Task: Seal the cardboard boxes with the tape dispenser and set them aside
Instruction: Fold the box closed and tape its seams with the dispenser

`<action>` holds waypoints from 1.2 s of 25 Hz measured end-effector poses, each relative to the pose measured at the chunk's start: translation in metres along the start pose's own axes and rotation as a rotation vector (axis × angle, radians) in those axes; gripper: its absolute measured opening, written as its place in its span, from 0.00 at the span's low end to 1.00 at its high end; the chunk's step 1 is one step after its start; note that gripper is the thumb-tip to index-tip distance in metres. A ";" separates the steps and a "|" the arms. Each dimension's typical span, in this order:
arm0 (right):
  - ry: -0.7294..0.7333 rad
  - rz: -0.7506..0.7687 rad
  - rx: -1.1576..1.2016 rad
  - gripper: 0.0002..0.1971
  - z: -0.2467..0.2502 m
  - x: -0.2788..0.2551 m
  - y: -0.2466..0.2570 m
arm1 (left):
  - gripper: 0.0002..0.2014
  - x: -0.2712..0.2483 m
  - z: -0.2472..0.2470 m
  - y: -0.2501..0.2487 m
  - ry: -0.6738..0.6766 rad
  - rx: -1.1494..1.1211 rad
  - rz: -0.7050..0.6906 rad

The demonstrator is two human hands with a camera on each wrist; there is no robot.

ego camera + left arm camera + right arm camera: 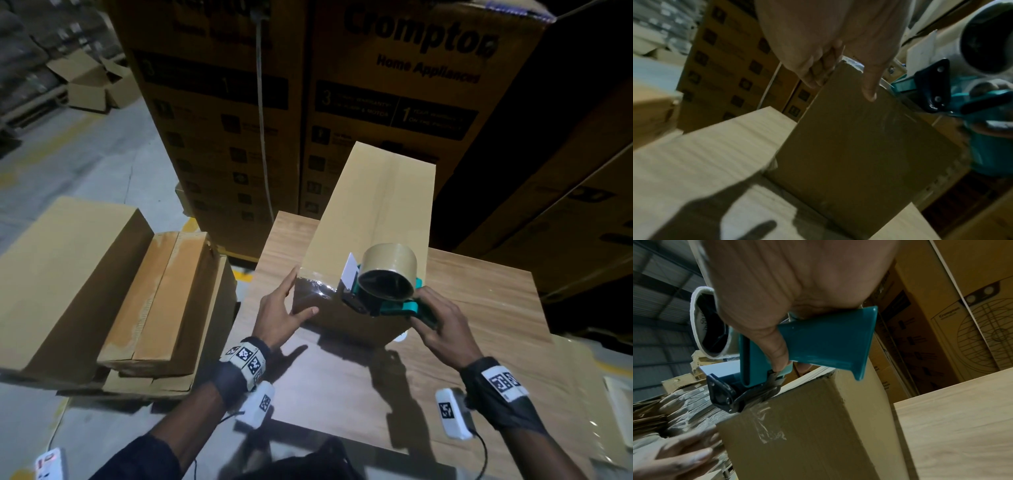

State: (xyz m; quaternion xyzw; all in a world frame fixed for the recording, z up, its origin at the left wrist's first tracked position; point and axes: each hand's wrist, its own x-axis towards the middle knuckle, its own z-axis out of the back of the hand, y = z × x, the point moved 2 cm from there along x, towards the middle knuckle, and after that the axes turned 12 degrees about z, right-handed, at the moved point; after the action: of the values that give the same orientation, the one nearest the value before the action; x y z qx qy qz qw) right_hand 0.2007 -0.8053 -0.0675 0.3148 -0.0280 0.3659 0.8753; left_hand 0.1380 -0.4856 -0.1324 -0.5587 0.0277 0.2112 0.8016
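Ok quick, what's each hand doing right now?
Left hand: open, fingers steadying the brown cardboard box.
Right hand: gripping the teal plastic tape dispenser.

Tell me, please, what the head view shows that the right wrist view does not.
Only the head view shows the box's whole top with its centre seam, the stacked boxes on the left, and both wrists.

Only the right wrist view shows wrinkled clear tape stuck on the box's end face under the dispenser's nose.

Both show the right hand gripping the teal tape dispenser, the cardboard box, the left hand and the wooden table.
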 end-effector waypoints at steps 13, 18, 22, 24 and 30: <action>0.064 0.036 -0.048 0.29 0.006 0.005 0.003 | 0.41 0.012 -0.018 -0.027 -0.202 0.779 -0.768; 0.138 0.044 -0.007 0.27 0.022 0.009 0.004 | 0.44 0.019 -0.016 -0.016 -0.174 0.786 -0.765; 0.122 0.021 -0.036 0.23 0.051 -0.011 -0.002 | 0.49 0.020 -0.016 -0.013 -0.146 0.788 -0.713; 0.117 -0.004 -0.037 0.21 0.071 -0.031 -0.012 | 0.50 0.020 -0.017 -0.012 -0.139 0.799 -0.695; 0.096 -0.065 -0.085 0.22 0.090 -0.057 -0.026 | 0.47 0.016 -0.020 -0.016 -0.163 0.767 -0.698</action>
State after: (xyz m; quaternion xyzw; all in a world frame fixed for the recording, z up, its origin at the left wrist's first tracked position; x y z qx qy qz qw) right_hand 0.1921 -0.9062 -0.0257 0.2603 0.0088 0.3504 0.8996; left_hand 0.1623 -0.5037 -0.1298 -0.1828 -0.1471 -0.0511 0.9707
